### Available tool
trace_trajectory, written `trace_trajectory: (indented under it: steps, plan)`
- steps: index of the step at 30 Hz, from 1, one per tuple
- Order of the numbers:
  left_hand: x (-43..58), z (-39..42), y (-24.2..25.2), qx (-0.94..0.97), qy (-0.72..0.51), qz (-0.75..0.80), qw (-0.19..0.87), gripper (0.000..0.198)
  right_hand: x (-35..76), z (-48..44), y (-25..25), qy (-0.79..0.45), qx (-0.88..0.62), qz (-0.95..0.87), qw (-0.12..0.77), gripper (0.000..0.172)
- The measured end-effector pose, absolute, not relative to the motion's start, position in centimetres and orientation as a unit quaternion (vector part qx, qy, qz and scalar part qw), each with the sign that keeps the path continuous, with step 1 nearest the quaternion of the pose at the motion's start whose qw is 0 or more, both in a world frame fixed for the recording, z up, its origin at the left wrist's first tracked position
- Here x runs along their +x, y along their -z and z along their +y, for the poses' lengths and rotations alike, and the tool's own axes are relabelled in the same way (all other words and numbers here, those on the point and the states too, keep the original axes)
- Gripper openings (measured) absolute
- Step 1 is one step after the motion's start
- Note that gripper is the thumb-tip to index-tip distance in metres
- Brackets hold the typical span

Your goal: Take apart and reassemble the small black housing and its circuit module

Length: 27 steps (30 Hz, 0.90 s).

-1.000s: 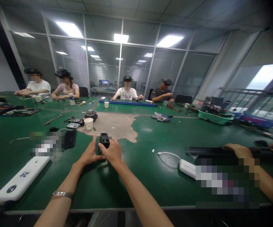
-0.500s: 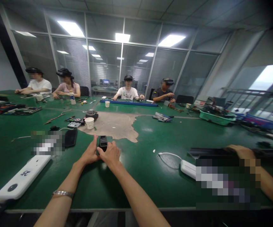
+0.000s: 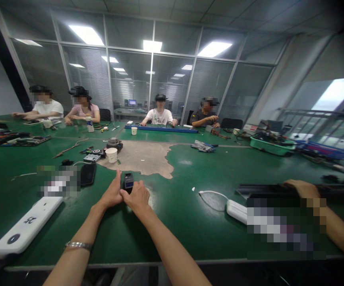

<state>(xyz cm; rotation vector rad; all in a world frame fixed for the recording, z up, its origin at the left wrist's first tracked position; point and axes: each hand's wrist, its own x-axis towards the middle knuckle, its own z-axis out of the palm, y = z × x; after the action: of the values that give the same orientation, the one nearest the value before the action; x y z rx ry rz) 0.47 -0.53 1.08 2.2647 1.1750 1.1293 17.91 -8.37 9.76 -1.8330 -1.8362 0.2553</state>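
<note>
A small black boxy device [image 3: 128,180] with a bluish face stands on the green table [image 3: 190,222], just before a worn brown patch. My left hand [image 3: 111,194] grips its left side, thumb raised beside it. My right hand [image 3: 136,197] closes on its lower right side. Both hands meet at the device's base.
A white paper cup [image 3: 111,154], a black phone [image 3: 87,174] and small parts lie beyond my left hand. A white slab [image 3: 26,225] lies at the near left, a white power strip [image 3: 236,210] at the right. Another person's arm [image 3: 323,214] rests at the right. Several people sit across.
The device has tilted and come down lower between my hands. Its face now looks more upward. Both hands stayed together around it.
</note>
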Motion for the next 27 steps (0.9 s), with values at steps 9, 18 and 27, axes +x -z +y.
trace_trajectory:
  steps: [9,18,27]
  plan:
    - [0.6,-1.0,-1.9,0.797,-0.390,0.424,0.184,0.151,18.3,-7.8,-11.8,-0.089,-0.672,-0.654,0.336,0.046]
    - [0.5,-0.9,-1.9,0.794,-0.377,0.442,0.180,0.156,25.8,-8.0,-12.4,-0.054,-0.710,-0.609,0.349,0.037]
    - [0.7,-1.2,-2.5,0.794,-0.366,0.444,0.197,0.147,28.0,-9.1,-9.6,-0.061,-0.743,-0.601,0.288,0.037]
